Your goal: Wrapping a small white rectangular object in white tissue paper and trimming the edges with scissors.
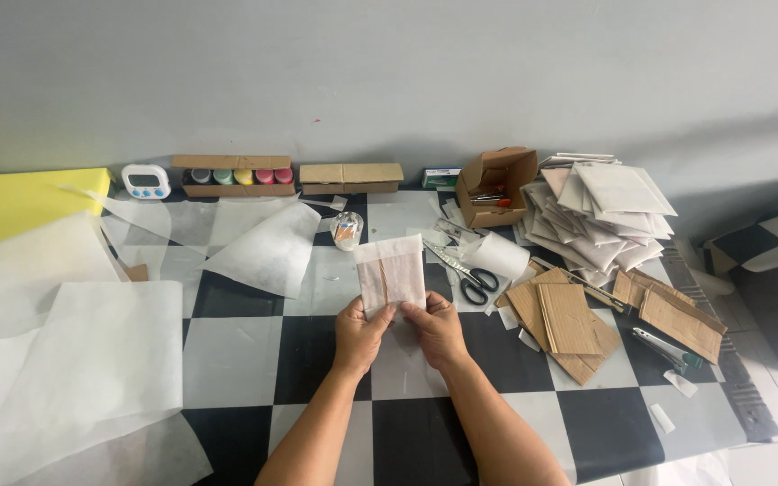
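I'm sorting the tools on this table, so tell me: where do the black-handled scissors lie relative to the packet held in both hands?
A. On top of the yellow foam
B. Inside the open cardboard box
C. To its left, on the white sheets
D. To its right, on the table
D: the scissors lie flat on the table, just right of the packet held by the left hand and right hand.

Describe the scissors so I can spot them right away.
On the checkered table, look just right of the white packet held in both hands. The scissors lie beside a paper roll; unlike the cardboard pieces nearby, they have black handles and metal blades.
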